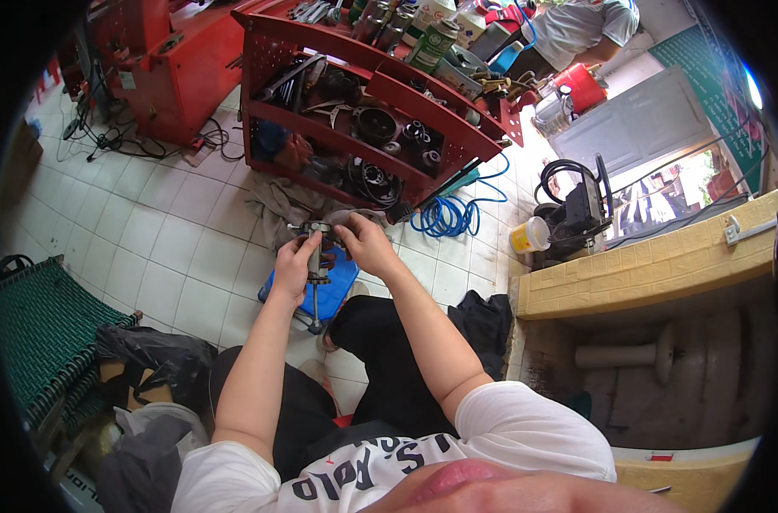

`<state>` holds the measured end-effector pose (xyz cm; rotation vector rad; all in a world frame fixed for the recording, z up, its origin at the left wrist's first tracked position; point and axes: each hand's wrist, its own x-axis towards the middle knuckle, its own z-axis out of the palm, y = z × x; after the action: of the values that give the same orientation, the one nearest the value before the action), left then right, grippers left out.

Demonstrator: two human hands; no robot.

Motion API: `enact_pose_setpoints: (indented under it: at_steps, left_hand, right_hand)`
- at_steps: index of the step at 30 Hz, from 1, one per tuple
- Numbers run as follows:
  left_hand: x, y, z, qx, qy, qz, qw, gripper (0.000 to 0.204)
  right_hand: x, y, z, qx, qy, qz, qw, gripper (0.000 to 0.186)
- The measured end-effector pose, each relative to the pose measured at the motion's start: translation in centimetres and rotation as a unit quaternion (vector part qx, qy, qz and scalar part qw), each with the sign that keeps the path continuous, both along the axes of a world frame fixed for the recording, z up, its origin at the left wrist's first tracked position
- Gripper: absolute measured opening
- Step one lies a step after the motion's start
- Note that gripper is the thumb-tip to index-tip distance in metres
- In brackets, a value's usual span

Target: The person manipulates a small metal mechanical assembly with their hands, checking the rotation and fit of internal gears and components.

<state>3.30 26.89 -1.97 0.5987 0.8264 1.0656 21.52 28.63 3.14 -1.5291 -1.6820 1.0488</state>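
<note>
My left hand (299,261) grips a grey metal cylindrical part (316,265) that stands upright, with a toothed or nutted collar and a thin rod running down from it to a darker end. My right hand (359,244) is at the upper end of the part, fingers closed on a small dark fitting there; its exact shape is hidden by my fingers. Under the part lies a blue plastic case or mat (342,282), partly covered by my hands and the rod. A crumpled grey cloth (278,205) is on the tiles just beyond.
A red tool cart (372,94) stands ahead, with red machinery (158,77) at left. A coiled blue hose (444,218), yellow bucket (526,235) and black machine (568,214) are at right, beside a tub (628,402). A green woven seat (47,333) is left. Another person (594,30) stands behind the cart.
</note>
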Motion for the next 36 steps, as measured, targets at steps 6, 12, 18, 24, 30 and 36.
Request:
enact_pose_setpoints:
  at_steps: [6, 12, 18, 24, 30, 36]
  left_hand:
    - [0.4, 0.0, 0.6, -0.022, -0.023, 0.001, 0.999, 0.039]
    - [0.3, -0.1, 0.2, -0.003, -0.011, -0.011, 1.0, 0.038]
    - [0.3, 0.0, 0.0, -0.017, 0.002, -0.003, 1.0, 0.038]
    - [1.1, 0.1, -1.1, -0.099, 0.104, -0.026, 0.989, 0.043]
    - [1.1, 0.5, -8.4, 0.065, 0.498, 0.011, 0.865, 0.05]
    - [6.4, 0.3, -10.6, 0.175, 0.584, 0.026, 0.792, 0.045]
  right_hand:
    - [0.6, 0.5, -2.1, 0.105, 0.07, 0.025, 0.992, 0.028]
    - [1.0, 1.0, -0.8, -0.104, 0.055, -0.037, 0.992, 0.032]
    - [0.9, 0.6, -0.9, -0.034, 0.053, 0.011, 0.998, 0.031]
    - [2.0, 0.6, -2.6, -0.016, -0.045, -0.023, 0.999, 0.039]
    - [1.1, 1.3, -1.0, -0.057, -0.029, -0.026, 0.998, 0.045]
    - [3.1, 0.5, -0.4, -0.03, -0.01, -0.007, 0.999, 0.048]
